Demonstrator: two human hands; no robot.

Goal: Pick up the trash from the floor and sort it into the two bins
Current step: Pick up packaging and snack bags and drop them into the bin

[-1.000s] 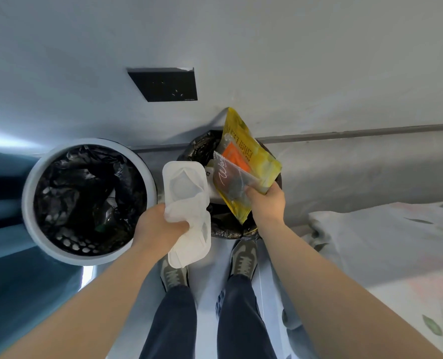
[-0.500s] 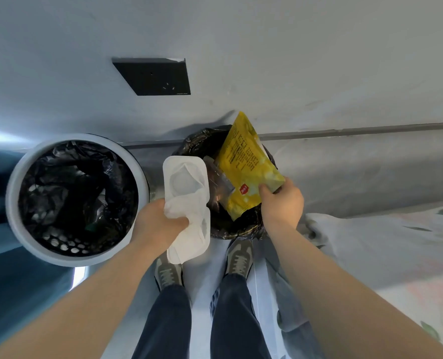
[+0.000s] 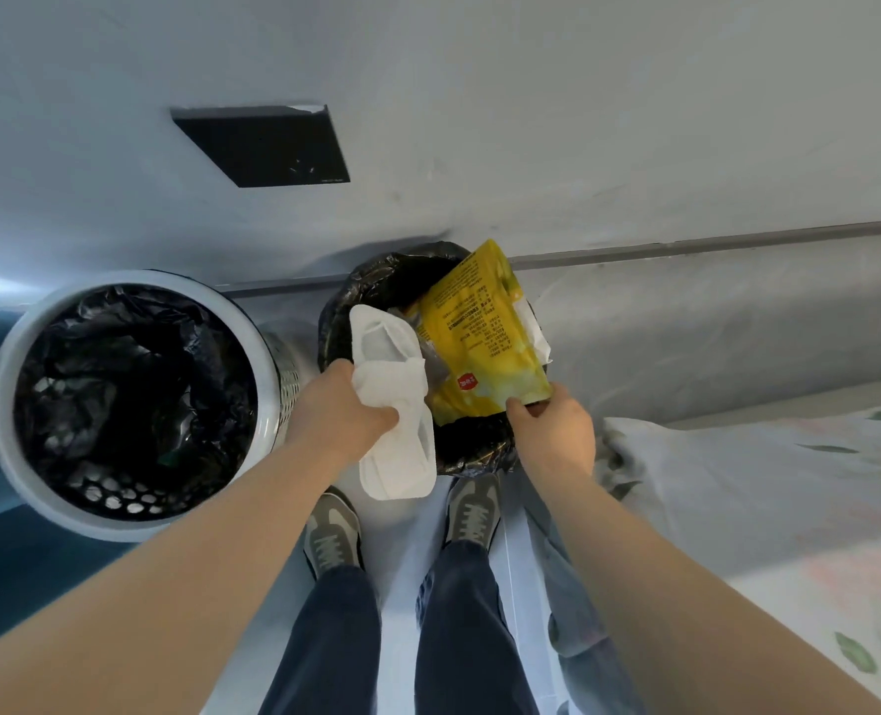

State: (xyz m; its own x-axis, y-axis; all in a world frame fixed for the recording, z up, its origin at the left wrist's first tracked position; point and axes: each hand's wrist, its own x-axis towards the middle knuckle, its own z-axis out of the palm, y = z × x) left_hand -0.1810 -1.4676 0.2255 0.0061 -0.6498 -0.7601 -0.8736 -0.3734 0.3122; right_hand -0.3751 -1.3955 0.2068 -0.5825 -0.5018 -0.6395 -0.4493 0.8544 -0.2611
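Head camera, looking down past two bare forearms. Left hand (image 3: 343,415) has its fingers and thumb curled round the middle of a white moulded plastic tray (image 3: 394,451), held over the near-left rim of a small bin lined with a black bag (image 3: 371,286). Right hand (image 3: 557,436) pinches the lower corner of a yellow printed foil snack packet (image 3: 479,343), which is tilted above that bin's opening. To its left stands a larger white round bin (image 3: 118,528), also black-lined.

Looks like a bedroom in a home. Shows a bed's leaf-printed sheet (image 3: 763,472) at the right, a plain pale wall (image 3: 582,121) with a dark square plate (image 3: 268,144), a grey skirting strip (image 3: 711,244), and a white perforated bin (image 3: 98,526) beside a smaller bin (image 3: 361,286), both bag-lined, on a pale floor (image 3: 402,528).
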